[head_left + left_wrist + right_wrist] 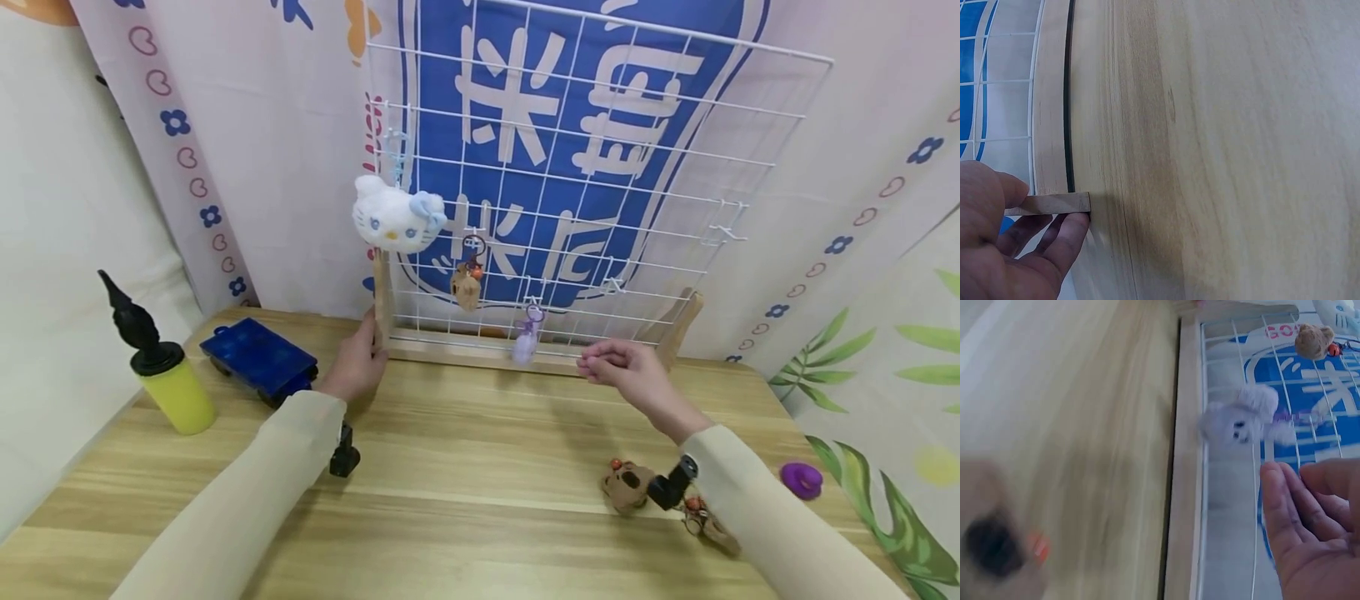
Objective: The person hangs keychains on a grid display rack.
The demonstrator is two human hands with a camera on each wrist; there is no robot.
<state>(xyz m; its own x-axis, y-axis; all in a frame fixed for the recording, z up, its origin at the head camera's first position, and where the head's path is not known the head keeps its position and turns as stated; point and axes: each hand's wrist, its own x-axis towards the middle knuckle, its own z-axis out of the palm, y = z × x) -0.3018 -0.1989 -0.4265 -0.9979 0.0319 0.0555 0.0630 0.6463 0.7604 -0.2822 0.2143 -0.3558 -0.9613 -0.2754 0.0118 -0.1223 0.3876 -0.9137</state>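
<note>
My left hand (356,362) pinches the wooden side post (1054,204) of a white wire grid rack, thumb on one face and fingers on the other. My right hand (630,375) hovers in front of the rack's wooden base bar (450,353), fingers loosely bent and nothing between them. Just left of it, a lilac plush keychain (525,343) hangs from a low hook. Higher up hangs a brown plush keychain (466,287) with an orange bell. A white cat-head plush (393,218) with a blue bow hangs at the rack's left side.
Two brown plush keychains, one with a dark nose (624,486) and one partly under the right sleeve (722,535), lie on the table. Bare hooks (723,232) sit on the grid's right. A yellow hand pump (178,396), a blue toy cart (258,354) and a purple object (802,481) stand around.
</note>
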